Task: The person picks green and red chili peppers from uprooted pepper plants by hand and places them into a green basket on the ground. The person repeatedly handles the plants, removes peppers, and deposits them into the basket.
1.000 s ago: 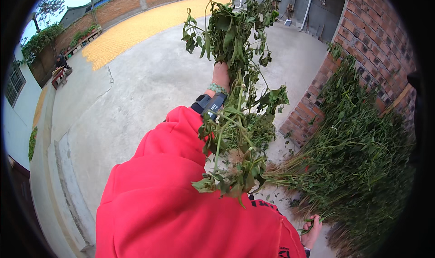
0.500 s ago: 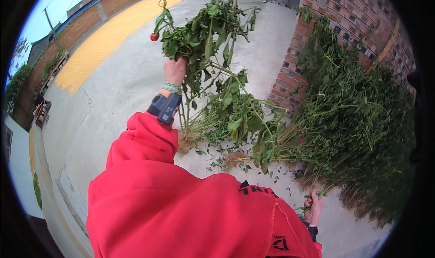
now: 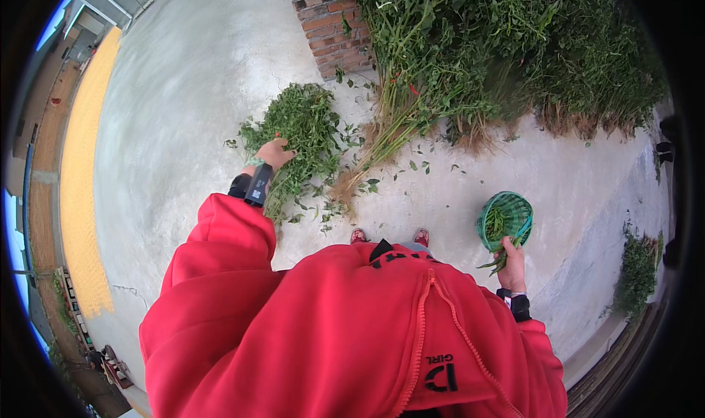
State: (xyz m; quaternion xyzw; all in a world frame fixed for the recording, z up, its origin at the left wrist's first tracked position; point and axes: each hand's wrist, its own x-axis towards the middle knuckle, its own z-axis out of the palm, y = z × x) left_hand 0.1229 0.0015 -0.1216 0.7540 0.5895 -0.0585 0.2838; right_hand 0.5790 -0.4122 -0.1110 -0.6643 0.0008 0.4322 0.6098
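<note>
My left hand [image 3: 275, 154], fingers apart, reaches over a low heap of leafy pulled-up pepper plants [image 3: 302, 117] on the concrete. A small red spot, perhaps a ripe pepper, shows beside its knuckles. On the right, my right hand [image 3: 512, 265] is closed around several long green peppers [image 3: 499, 259], at the near rim of a green woven basket [image 3: 520, 204]. More slim green peppers [image 3: 496, 221] lie inside the basket. The palm side of my left hand is hidden.
A large stack of leafy plants [image 3: 470, 44], roots toward me, leans by a brick pillar [image 3: 338, 33]. Some bare stems with roots [image 3: 360, 179] stick out beside the heap. Loose leaves dot the concrete floor [image 3: 433, 205]. A yellow strip of spread grain [image 3: 81, 176] runs along the left.
My left hand has come down from holding up a leafy plant and no longer grips it. The view has tilted down; the basket under my right hand has come into sight.
</note>
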